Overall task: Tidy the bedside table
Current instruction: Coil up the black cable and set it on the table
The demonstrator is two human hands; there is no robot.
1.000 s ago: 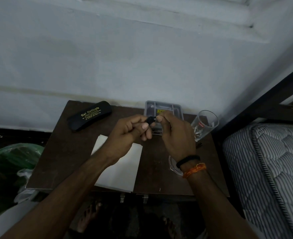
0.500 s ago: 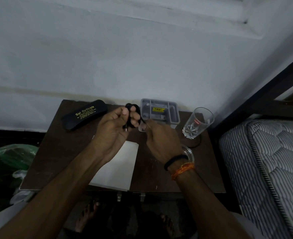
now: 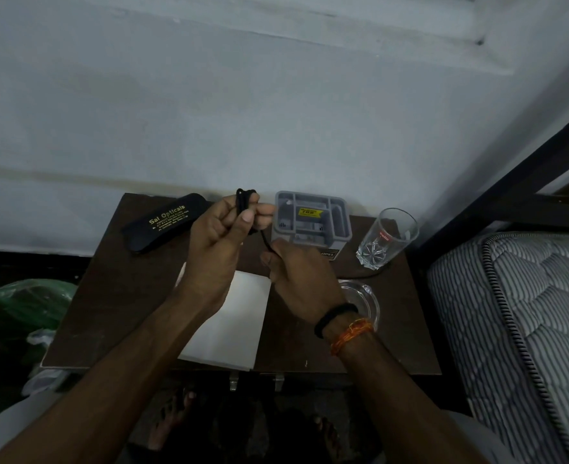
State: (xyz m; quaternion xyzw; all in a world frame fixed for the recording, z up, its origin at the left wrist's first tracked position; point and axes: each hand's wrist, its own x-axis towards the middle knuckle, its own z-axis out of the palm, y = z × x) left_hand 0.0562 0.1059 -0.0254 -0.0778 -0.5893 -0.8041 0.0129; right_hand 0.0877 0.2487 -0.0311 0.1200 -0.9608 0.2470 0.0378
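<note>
Left hand [image 3: 221,237] is gripping a coiled black cord [image 3: 244,202] w/ curled fingers, above the bedside table [image 3: 109,296]. Right hand [image 3: 298,279] is pinching the cord's loose end just below, in front of the grey organiser [image 3: 313,219].

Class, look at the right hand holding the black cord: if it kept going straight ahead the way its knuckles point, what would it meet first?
Most likely the grey organiser tray: the right hand points at its near wall, just past the black cord. Depth is unclear from this one view.
</note>
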